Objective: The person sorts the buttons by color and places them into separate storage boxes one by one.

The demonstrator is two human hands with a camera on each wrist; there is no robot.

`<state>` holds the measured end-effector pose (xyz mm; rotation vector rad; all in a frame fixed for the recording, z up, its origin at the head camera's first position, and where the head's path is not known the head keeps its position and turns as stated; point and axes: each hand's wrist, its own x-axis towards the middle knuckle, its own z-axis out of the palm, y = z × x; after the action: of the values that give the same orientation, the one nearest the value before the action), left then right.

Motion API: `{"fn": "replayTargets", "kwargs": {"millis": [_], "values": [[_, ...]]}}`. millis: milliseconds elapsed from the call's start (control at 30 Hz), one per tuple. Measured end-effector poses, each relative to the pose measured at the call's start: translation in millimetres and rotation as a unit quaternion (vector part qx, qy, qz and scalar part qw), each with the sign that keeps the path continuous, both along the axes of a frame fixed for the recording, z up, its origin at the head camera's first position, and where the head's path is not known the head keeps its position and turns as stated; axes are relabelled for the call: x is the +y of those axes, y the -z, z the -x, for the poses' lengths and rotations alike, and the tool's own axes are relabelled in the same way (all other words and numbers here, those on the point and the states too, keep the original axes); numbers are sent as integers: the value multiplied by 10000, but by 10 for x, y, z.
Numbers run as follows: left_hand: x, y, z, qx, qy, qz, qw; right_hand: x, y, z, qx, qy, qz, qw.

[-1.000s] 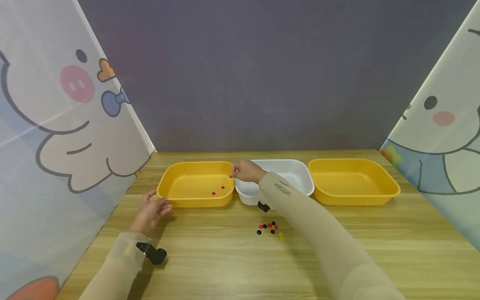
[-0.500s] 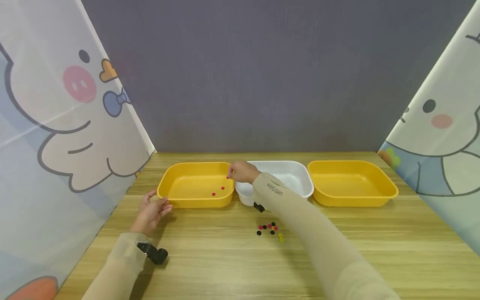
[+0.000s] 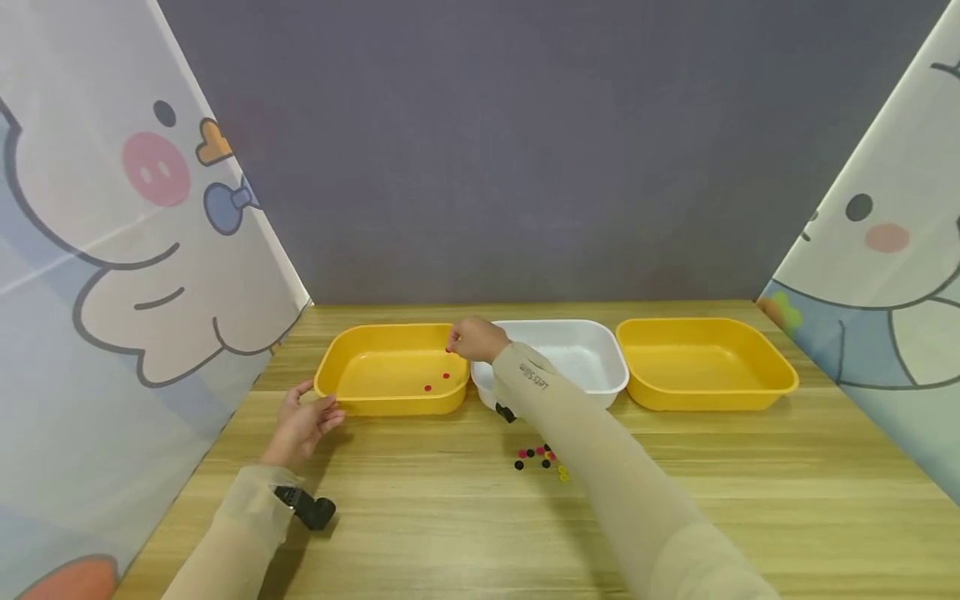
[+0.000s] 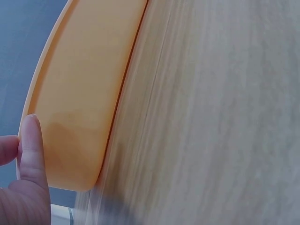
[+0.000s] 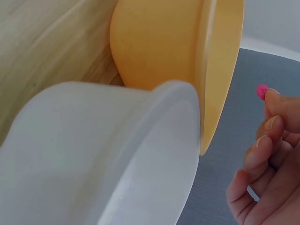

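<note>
My right hand (image 3: 480, 340) is over the right end of the left yellow tray (image 3: 390, 406). Its thumb and fingertips pinch a small pink button (image 5: 262, 92), seen clearly in the right wrist view above the tray rims. Two pink buttons (image 3: 428, 388) lie on that tray's floor. At the tray's front left corner, my left hand (image 3: 300, 423) holds the rim between thumb and fingers; in the left wrist view one digit (image 4: 32, 150) lies along the outer wall. On the table lies a loose group of black, pink and yellow buttons (image 3: 531, 453), partly covered by my right sleeve.
A white tray (image 3: 581, 362) stands right beside the left yellow one, under my right forearm. Another yellow tray (image 3: 708, 402) stands to its right. Behind the wooden table (image 3: 420, 517) rises a dark grey panel (image 3: 525, 167), with cartoon-printed sheets on both sides.
My right hand has moved slightly left, from the gap between the trays to over the left yellow tray, with the pink button in its fingertips. The left hand stays at the rim.
</note>
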<state>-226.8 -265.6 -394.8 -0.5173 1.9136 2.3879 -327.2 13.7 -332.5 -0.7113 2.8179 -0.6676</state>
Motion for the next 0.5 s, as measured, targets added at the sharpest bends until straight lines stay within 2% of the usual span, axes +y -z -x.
{"fn": "replayTargets", "kwargs": {"millis": [167, 500], "values": [[9, -20, 2, 10, 4, 34, 10000, -50, -40, -35, 46, 0, 158, 9999], [19, -40, 9, 40, -36, -259, 9997, -190, -42, -20, 117, -5, 291, 9995]]}}
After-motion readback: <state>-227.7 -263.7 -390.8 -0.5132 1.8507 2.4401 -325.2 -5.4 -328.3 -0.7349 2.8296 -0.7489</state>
